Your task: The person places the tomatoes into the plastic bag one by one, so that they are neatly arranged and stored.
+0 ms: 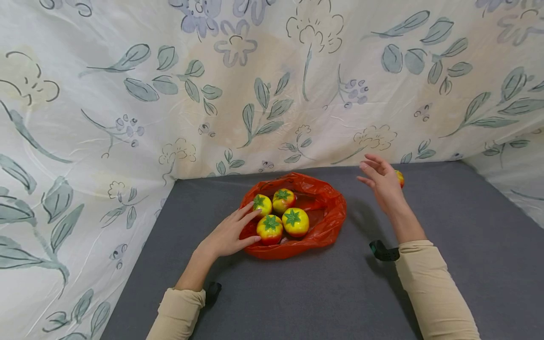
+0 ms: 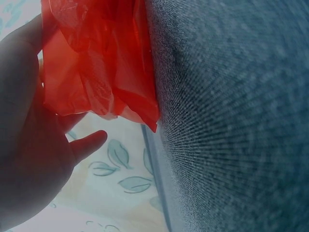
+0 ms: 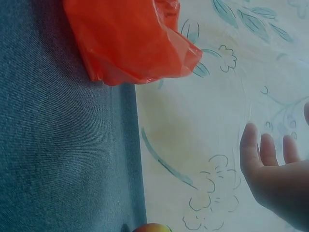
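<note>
A red plastic bag point(image 1: 327, 226) lies with its mouth spread wide on the dark grey surface. Inside it, toward the left, sit several glossy yellow-and-red tomatoes point(image 1: 295, 223) with green star-shaped tops. My left hand point(image 1: 227, 235) rests at the bag's left rim, its spread fingers reaching over the edge beside the tomatoes. In the left wrist view, part of that hand is hidden behind the bag point(image 2: 96, 63). To the right of the bag, my right hand point(image 1: 382, 182) is raised with loosely bent fingers and holds nothing. Another tomato point(image 1: 400, 178) shows just beyond it, partly covered by the hand.
The dark grey cloth-covered table point(image 1: 306, 293) stretches in front of the bag and to both sides. A floral fabric curtain point(image 1: 263, 66) hangs behind the table and along its left and right sides. Black straps point(image 1: 384, 251) with small devices sit at the wrists.
</note>
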Tool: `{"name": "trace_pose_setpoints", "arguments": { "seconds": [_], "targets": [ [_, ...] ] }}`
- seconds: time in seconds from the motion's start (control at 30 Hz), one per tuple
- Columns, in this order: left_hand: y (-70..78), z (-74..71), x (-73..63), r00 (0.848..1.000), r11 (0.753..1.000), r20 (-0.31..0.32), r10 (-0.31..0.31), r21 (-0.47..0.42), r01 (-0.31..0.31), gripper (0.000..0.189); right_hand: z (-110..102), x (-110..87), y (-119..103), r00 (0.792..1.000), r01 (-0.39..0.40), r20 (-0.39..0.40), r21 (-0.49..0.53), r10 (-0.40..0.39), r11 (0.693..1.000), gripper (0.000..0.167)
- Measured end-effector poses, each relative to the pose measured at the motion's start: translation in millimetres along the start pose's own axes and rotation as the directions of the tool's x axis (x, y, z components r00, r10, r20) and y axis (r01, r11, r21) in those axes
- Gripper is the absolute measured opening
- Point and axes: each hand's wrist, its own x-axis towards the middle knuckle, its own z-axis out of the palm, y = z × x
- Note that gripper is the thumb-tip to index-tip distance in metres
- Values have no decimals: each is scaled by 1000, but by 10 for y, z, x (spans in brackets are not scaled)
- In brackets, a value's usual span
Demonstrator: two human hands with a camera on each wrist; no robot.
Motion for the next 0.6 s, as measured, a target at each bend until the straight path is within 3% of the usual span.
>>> {"name": "trace_pose_setpoints", "arguments": {
  "seconds": [0.6],
  "targets": [
    [-7,-2,0,999,999,18,-35,-3,35,69,-133,1,-140,993,-32,-115,69,40,997,41]
  ]
}}
